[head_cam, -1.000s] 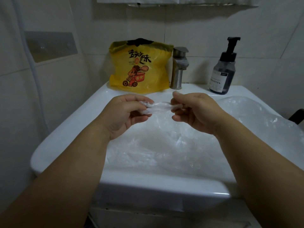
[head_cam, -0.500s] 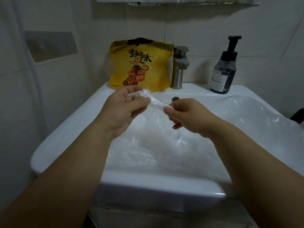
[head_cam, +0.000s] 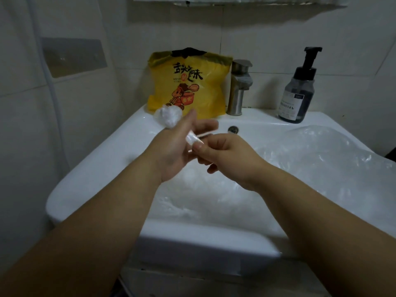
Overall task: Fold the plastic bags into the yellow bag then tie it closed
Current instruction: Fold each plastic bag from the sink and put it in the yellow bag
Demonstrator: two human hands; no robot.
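The yellow bag (head_cam: 188, 86), printed with a cartoon figure, stands at the back of the sink against the wall. My left hand (head_cam: 177, 146) holds a twisted clear plastic bag (head_cam: 168, 116); its crumpled wad sticks out beyond the thumb. The bag's thin twisted end runs across that hand to my right hand (head_cam: 227, 155), which pinches it between thumb and fingers. My left fingers are blurred. Both hands hover over the basin, close together. More clear plastic bags (head_cam: 310, 155) lie spread over the basin and its right side.
The white sink (head_cam: 90, 172) fills the middle. A metal tap (head_cam: 239, 86) stands right of the yellow bag, and a dark pump bottle (head_cam: 299, 91) sits at the back right. Tiled walls close in at left and behind.
My left hand has turned and shifted right, and the bag's wad now sticks out past its thumb. My right hand has moved in close to the left, still pinching the twisted end.
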